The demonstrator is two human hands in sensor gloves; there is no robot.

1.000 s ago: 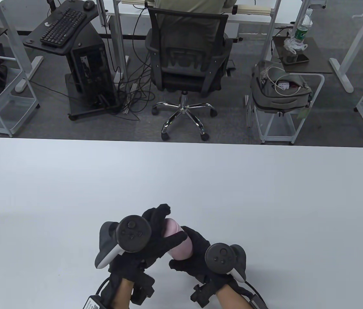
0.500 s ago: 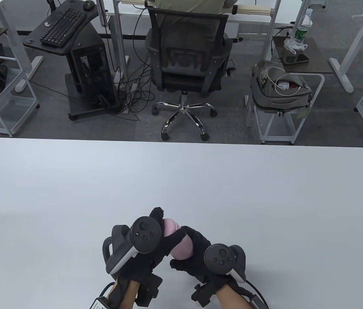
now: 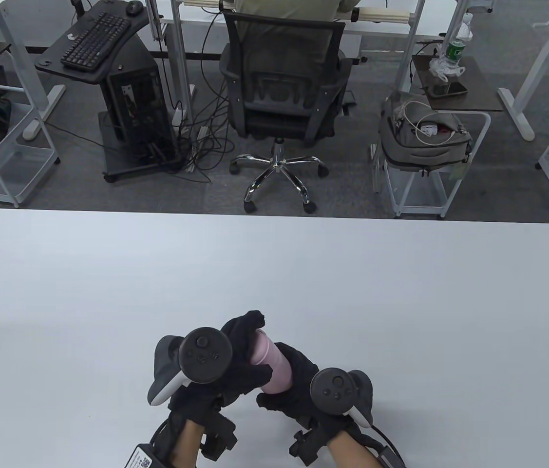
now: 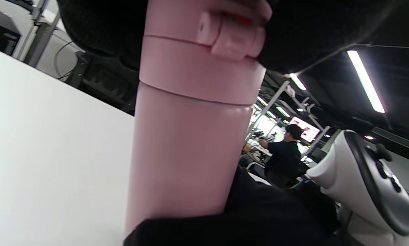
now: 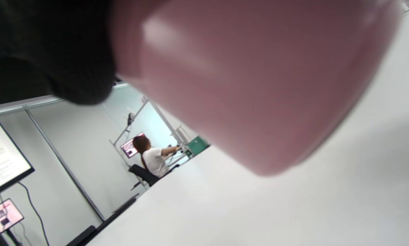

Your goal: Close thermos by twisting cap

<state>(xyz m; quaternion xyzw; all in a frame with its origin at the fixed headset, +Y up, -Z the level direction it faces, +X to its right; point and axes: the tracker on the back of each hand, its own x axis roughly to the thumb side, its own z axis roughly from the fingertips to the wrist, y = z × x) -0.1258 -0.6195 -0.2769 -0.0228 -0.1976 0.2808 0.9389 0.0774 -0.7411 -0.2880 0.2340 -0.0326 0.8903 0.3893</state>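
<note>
A pink thermos [image 3: 272, 363] is held above the white table [image 3: 274, 273] near its front edge, tilted away from me. My left hand [image 3: 242, 348] grips the pink cap [image 4: 204, 65] at the far end; the left wrist view shows the cap seated on the body [image 4: 184, 153] with a hinge tab. My right hand [image 3: 293, 385] grips the lower body, which fills the right wrist view [image 5: 252, 78]. The gloves hide most of the bottle in the table view.
Beyond the table's far edge stand an office chair [image 3: 281, 92], a keyboard stand [image 3: 96, 41] with a PC tower, and a cart holding a grey bag [image 3: 423, 134]. Both hands work near the table's front edge.
My left hand turned on the cap one way, then back, its tracker swinging right then left. The right hand kept its hold on the body and stayed in place.
</note>
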